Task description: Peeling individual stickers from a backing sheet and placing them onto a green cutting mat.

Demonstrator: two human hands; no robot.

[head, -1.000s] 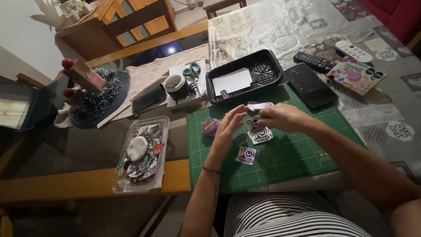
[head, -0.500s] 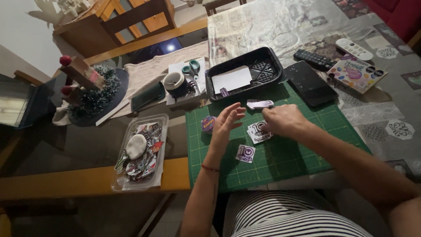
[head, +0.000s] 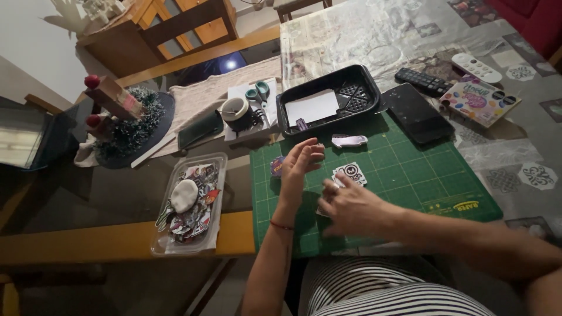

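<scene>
Dim indoor light, deep shadows at left, wide-angle bending at edges.

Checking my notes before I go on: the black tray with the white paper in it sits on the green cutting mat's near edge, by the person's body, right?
Not quite. The head view shows the black tray with the white paper at the far edge of the green cutting mat, away from the person's body.

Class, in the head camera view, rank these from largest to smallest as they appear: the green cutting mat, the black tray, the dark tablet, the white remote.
1. green cutting mat
2. black tray
3. dark tablet
4. white remote

The remote lies farthest from the camera, so it may look somewhat smaller than it is.
</scene>
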